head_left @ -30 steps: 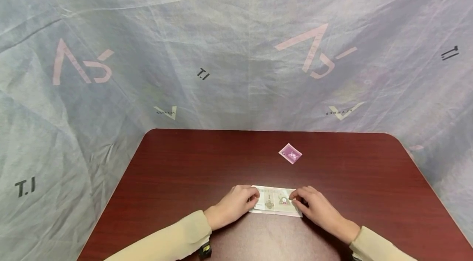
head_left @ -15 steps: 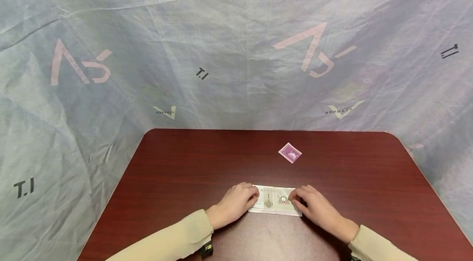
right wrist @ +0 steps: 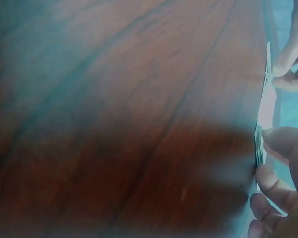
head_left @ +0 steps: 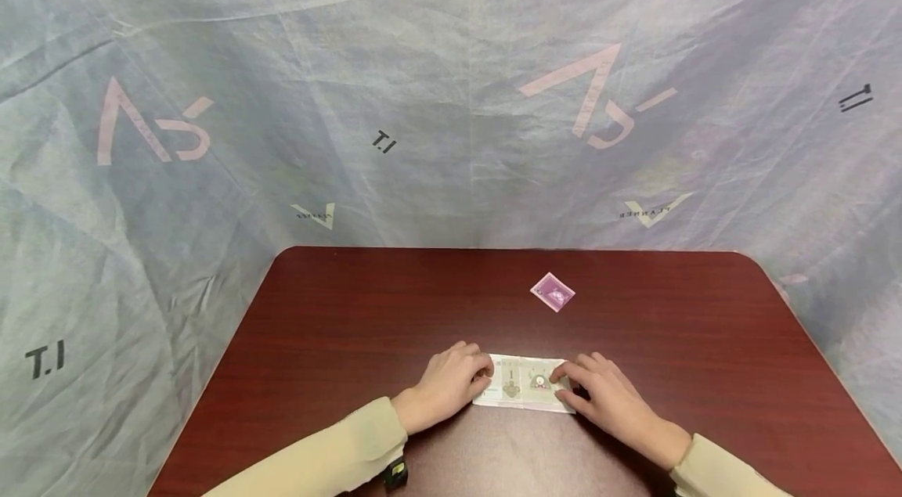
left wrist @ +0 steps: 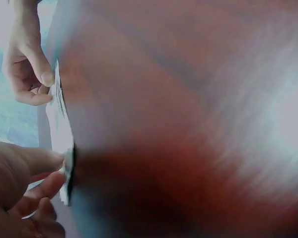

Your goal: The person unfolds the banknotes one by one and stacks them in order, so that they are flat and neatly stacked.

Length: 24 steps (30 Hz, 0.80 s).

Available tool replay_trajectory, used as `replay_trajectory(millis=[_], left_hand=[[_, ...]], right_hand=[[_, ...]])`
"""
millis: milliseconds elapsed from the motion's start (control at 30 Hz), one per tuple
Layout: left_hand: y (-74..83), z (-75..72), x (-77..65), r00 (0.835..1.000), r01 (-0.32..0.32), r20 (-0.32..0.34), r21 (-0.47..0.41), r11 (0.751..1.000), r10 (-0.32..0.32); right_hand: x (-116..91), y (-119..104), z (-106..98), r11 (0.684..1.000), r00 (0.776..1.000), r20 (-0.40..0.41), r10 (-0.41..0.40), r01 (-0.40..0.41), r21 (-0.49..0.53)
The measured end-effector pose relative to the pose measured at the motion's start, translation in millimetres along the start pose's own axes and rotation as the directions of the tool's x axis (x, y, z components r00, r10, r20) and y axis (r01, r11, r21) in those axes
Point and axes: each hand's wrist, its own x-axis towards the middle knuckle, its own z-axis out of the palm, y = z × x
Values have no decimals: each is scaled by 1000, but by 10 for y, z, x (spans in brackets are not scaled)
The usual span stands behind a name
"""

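A flat stack of pale banknotes [head_left: 523, 383], printed with a 1 and a small figure, lies lengthwise on the dark red table [head_left: 380, 309] in the head view. At its left end, my left hand [head_left: 449, 386] holds the notes between thumb and bent fingers. My right hand [head_left: 607, 401] grips the other end, its thumb at the near corner and the forefinger over the top. From the right wrist, the stack [right wrist: 266, 106] shows edge-on, its layers slightly parted near the thumb. Both ends are partly covered by fingers.
Beyond the stack, a small purple note [head_left: 553, 292] lies turned at an angle on the table. Grey printed cloth [head_left: 437, 90] hangs around the back and sides of the table. A black wrist device [head_left: 396, 473] shows below the left sleeve.
My right thumb and forefinger have spread a little farther apart at the right end of the stack. The left hand has shifted slightly; the stack and purple note stay nearly in place.
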Motion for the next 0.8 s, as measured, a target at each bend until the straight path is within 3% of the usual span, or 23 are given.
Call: replay_trajectory(millis=[167, 267, 533, 800], left_hand=[[29, -104, 246, 994, -41, 100, 79, 996, 33], [41, -141, 434, 990, -31, 140, 85, 996, 19], [-38, -137, 1032, 990, 132, 64, -89, 987, -127], [-265, 88, 1401, 958, 285, 38, -261, 922, -286]], right_hand=[[3, 22, -15, 1000, 1000, -5, 10, -10, -17], [-13, 15, -1, 1000, 1000, 2, 12, -12, -9], [-45, 28, 31, 1000, 1000, -10, -2, 2, 4], [-29, 49, 26, 1000, 999, -28, -23, 23, 5]])
